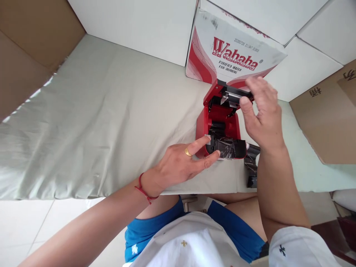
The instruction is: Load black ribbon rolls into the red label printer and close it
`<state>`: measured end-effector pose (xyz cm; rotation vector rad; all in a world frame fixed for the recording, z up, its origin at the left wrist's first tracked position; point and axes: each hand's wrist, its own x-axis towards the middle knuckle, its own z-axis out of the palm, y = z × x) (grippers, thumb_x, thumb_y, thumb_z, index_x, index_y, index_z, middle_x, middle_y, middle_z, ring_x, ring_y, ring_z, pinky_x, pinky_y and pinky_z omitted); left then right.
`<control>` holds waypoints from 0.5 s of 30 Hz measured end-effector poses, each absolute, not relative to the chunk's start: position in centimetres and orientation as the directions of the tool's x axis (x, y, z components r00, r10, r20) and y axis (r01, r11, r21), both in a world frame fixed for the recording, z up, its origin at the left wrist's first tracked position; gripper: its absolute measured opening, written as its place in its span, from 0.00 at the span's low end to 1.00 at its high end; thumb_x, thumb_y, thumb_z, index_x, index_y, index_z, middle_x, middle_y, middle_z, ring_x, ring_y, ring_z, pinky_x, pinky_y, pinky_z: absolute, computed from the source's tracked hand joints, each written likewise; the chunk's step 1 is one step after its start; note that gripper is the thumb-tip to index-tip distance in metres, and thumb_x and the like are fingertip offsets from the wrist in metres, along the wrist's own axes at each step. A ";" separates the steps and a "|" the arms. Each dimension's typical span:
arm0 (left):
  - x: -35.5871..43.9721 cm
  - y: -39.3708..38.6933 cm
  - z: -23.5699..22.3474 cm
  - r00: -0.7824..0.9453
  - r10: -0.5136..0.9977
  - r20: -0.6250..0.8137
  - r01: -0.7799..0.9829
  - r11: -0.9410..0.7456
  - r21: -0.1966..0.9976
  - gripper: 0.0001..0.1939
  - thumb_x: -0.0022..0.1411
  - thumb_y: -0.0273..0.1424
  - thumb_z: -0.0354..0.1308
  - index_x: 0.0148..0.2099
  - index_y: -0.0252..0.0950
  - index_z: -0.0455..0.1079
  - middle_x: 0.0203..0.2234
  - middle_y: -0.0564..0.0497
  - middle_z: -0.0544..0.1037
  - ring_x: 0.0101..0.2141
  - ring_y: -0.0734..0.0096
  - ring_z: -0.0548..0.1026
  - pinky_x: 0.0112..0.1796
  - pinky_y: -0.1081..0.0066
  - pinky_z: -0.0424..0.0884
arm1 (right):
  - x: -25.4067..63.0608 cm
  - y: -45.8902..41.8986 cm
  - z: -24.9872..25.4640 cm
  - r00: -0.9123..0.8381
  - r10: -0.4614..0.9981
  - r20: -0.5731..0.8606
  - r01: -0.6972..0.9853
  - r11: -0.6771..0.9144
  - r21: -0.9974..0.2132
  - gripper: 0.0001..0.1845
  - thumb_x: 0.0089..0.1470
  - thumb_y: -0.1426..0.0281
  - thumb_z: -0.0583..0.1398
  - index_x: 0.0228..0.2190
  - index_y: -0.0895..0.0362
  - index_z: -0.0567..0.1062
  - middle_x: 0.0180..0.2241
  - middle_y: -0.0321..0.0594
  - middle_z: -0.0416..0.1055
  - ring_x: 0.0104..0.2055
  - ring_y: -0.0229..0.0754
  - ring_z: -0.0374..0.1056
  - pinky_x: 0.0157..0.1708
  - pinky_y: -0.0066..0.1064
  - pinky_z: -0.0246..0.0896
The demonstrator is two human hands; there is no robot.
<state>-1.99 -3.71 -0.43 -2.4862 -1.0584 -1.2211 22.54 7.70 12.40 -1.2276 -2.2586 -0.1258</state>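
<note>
A red box-shaped device (pixel 199 128), which looks like a small label printer, stands on the cloth with its lid (pixel 213 91) raised. Inside lies a dark roll (pixel 217 128), and creased black film (pixel 226 148) stretches over the front edge. My left hand (pixel 183 159) reaches in from the left, two fingers spread and touching the front left corner by the film. Beside the raised lid is my right hand (pixel 263 115), fingers stretched and slightly blurred; whether it touches the lid I cannot tell. Another black glossy roll or strip (pixel 251 163) lies right of the device, partly behind my right forearm.
A pale cloth (pixel 83 111) covers the table. Behind the device stands a red and white Wahaha water carton (pixel 236 48), against white boxes (pixel 139 26). Brown cardboard boxes flank the table at left (pixel 36 44) and right (pixel 328 115). The table's front edge is near my lap.
</note>
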 end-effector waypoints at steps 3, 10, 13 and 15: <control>-2.0 -3.5 -0.6 0.405 0.480 0.778 0.658 -0.744 0.116 0.25 0.77 0.27 0.58 0.72 0.46 0.67 0.65 0.38 0.80 0.29 0.76 0.77 0.27 0.73 0.70 | 22.1 6.7 12.5 -0.430 0.767 0.476 0.796 0.571 -0.202 0.27 0.79 0.54 0.53 0.64 0.55 0.80 0.64 0.47 0.78 0.72 0.49 0.72 0.77 0.49 0.63; -1.6 -3.3 -0.7 0.359 0.434 0.826 0.663 -0.741 0.101 0.25 0.77 0.26 0.56 0.72 0.45 0.62 0.61 0.38 0.83 0.33 0.74 0.81 0.30 0.75 0.75 | 22.3 0.4 12.0 -0.529 0.779 0.337 0.815 0.576 -0.054 0.18 0.77 0.63 0.57 0.50 0.54 0.87 0.48 0.39 0.84 0.46 0.41 0.77 0.43 0.36 0.71; -1.6 -3.4 -0.4 0.363 0.420 0.832 0.647 -0.756 0.099 0.22 0.76 0.25 0.57 0.68 0.42 0.65 0.59 0.37 0.84 0.34 0.73 0.82 0.31 0.75 0.77 | 22.4 -0.4 11.3 -0.585 0.731 0.351 0.799 0.594 0.094 0.20 0.73 0.72 0.57 0.57 0.58 0.84 0.51 0.41 0.83 0.46 0.41 0.75 0.40 0.36 0.71; -1.7 -3.5 -0.3 0.370 0.429 0.824 0.639 -0.762 0.110 0.21 0.76 0.25 0.58 0.67 0.41 0.66 0.59 0.37 0.84 0.34 0.74 0.82 0.32 0.75 0.77 | 22.3 -0.6 11.2 -0.615 0.713 0.336 0.783 0.603 0.154 0.22 0.70 0.76 0.56 0.58 0.59 0.84 0.52 0.41 0.83 0.45 0.41 0.73 0.39 0.35 0.72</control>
